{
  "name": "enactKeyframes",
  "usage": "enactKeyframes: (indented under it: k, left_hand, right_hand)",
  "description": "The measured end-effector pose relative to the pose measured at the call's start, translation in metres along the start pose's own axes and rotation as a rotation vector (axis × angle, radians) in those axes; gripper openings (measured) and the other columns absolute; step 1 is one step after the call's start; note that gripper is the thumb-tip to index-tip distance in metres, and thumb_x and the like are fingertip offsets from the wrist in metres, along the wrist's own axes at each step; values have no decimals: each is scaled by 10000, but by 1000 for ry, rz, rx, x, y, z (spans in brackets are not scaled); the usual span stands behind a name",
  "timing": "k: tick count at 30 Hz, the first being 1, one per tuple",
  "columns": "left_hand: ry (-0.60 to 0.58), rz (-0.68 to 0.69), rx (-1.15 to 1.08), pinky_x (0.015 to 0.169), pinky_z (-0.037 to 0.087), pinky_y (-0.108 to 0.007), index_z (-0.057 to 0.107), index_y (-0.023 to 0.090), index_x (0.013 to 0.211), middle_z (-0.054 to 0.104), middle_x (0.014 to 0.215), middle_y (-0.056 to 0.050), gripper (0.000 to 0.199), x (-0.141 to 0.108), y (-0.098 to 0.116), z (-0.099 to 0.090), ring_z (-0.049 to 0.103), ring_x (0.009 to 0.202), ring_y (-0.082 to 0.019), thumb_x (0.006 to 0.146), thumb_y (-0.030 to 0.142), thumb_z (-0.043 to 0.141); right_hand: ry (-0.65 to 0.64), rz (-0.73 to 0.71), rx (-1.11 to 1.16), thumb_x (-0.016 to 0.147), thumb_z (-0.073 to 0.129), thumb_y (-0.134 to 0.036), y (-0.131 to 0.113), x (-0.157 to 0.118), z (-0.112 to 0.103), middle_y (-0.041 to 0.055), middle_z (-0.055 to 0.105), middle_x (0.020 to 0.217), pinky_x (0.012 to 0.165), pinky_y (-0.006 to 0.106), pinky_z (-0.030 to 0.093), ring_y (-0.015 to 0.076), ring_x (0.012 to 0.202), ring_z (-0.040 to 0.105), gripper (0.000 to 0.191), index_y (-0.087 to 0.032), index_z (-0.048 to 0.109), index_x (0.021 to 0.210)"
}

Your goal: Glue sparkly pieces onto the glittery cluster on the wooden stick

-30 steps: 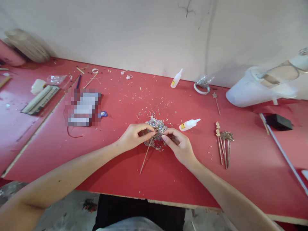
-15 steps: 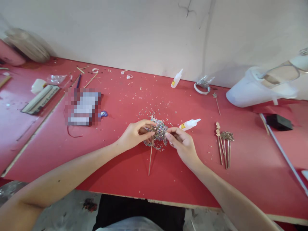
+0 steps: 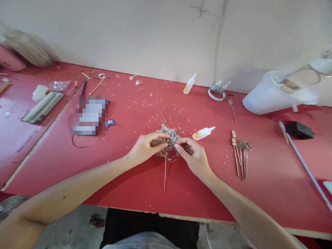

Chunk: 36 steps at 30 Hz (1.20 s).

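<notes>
My left hand [image 3: 145, 148] is closed on the ornate head of a gold-coloured hair stick [image 3: 165, 174], whose thin shaft points down toward the table's front edge. Behind and beneath it lies a pile of small glittering stones [image 3: 169, 131]. My right hand [image 3: 194, 155] is at the right side of the pile, thumb and forefinger pinched close to the ornament. Whatever sits between those fingertips is too small to make out. Just beyond that hand, a small white glue bottle [image 3: 203, 133] with a yellow label lies on its side.
Several finished-looking hair sticks [image 3: 241, 155] lie to the right, and a single one [image 3: 232, 110] farther back. A second glue bottle [image 3: 190, 84] is near the wall, beside a tape roll [image 3: 217, 95]. A white bucket [image 3: 261, 93] and black block [image 3: 298, 130] are at right; a knife box [image 3: 43, 108] is at left.
The hair stick's shaft has swung slightly to the right and now hangs nearly straight. My right hand has shifted a little left, closer to the ornament. The view has moved slightly.
</notes>
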<state>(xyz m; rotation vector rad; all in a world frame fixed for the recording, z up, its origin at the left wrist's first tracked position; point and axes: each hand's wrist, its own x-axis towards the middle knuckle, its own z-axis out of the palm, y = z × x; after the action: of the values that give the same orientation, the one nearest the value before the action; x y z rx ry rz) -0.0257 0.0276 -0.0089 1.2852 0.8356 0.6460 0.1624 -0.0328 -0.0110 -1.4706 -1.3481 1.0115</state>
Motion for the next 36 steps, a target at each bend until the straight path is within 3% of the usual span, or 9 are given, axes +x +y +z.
enactKeyframes:
  k: [10,22,29,36]
  left_hand:
    - [0,2,0,645,625,-263,630,150,1082,716,883,-48,292,0,-2,1,702,631,-133,811,248,674]
    - [-48,101,170,596,568,-228,648,181,1126,649,661,10,282,-1,-2,-3,638,567,-109,856,256,614]
    - [-46,158,233,579,523,-211,628,165,1071,680,824,-28,231,0,-2,-4,600,580,-92,854,237,600]
    - [-43,179,291,567,497,-212,644,153,1055,642,725,-9,224,0,1,-4,565,561,-92,847,214,592]
  right_hand:
    - [-29,-9,-11,837,625,-356,2,-1,1,22,636,773,636,267,520,153,702,618,154,-204,604,836]
    - [-27,-71,-97,857,590,-300,-3,-1,-2,25,626,803,644,264,521,149,710,608,91,-210,600,844]
    - [-16,-137,-151,865,586,-268,-5,-2,-4,32,623,836,674,268,515,154,760,613,64,-212,615,857]
    - [-24,-136,-154,867,588,-261,-4,-2,-5,34,629,840,662,263,505,158,767,614,62,-209,621,859]
